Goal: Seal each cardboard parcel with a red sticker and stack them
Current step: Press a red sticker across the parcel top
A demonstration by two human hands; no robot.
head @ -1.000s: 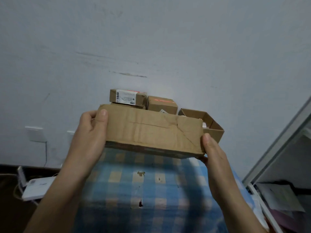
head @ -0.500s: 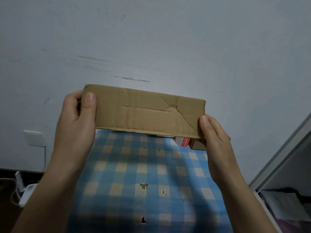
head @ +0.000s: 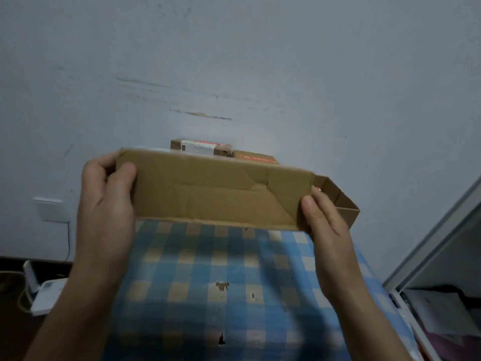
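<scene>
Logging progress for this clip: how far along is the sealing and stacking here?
Done, apparently: the labelled parcel and the neighbouring parcel, at the back, show red strips. In hand: the long parcel, held at its ends by left grip and right grip; no sticker shows on its facing side. Left: seal it, stack it, and the open box.

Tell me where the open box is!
In the head view, the open box sits at the right on the checked tablecloth, just behind the right hand and the big flat parcel held up in front of it.
</scene>
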